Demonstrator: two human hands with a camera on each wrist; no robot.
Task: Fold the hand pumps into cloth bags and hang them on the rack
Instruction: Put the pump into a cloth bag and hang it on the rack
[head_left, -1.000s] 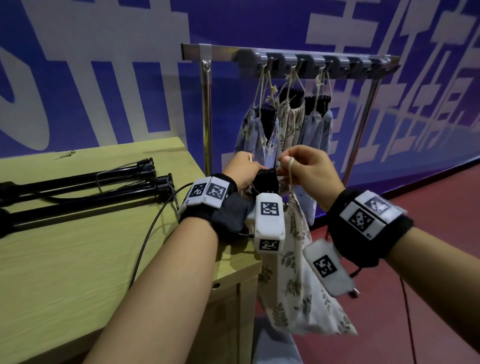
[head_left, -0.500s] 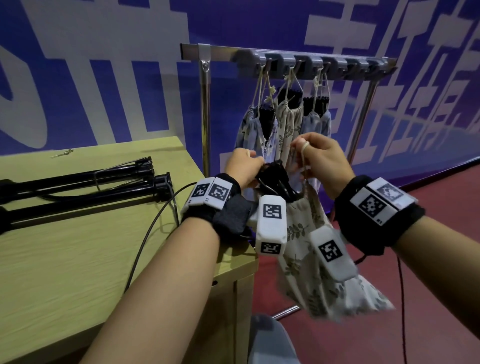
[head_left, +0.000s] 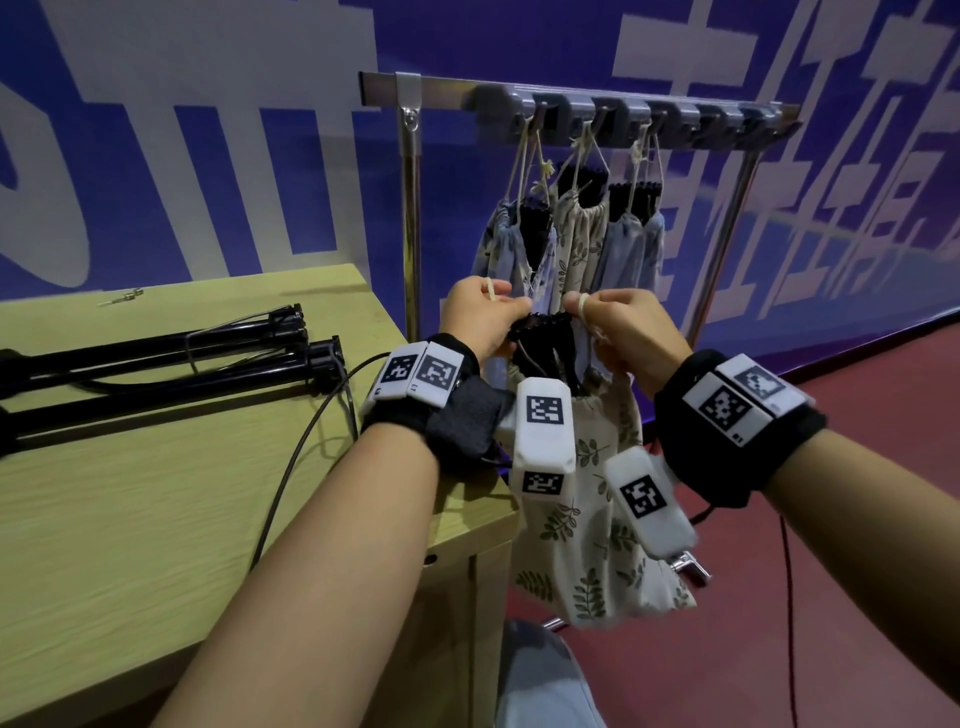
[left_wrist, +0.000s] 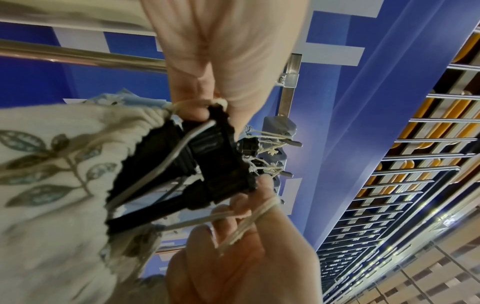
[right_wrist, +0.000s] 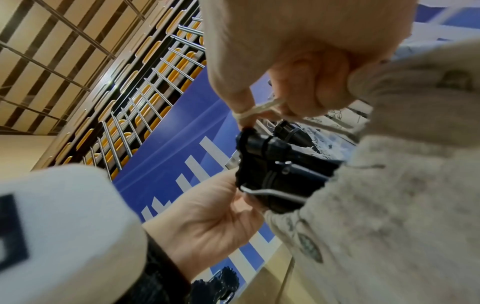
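A leaf-print cloth bag (head_left: 587, 545) hangs between my hands, just off the table's right end. The black hand pump (head_left: 545, 345) pokes out of its gathered mouth. My left hand (head_left: 506, 312) pinches one drawstring loop (left_wrist: 192, 105) on the left of the mouth. My right hand (head_left: 582, 312) has the other drawstring (right_wrist: 246, 113) wound round its forefinger and grips it. In the left wrist view the pump (left_wrist: 213, 164) sits between the two hands. The metal rack (head_left: 623, 104) stands behind, and three filled bags (head_left: 576, 239) hang from its left hooks.
Two more black hand pumps (head_left: 156, 364) lie side by side on the wooden table (head_left: 156, 545) at left, with a black cable (head_left: 306, 441) trailing over it. Several hooks (head_left: 727, 119) at the rack's right end are bare. A blue banner wall stands behind, red floor at right.
The bag swung out to the right, then dropped back to hang straight. My left hand went from the pump's top to pinching a drawstring loop. Both hands stay level in front of the rack.
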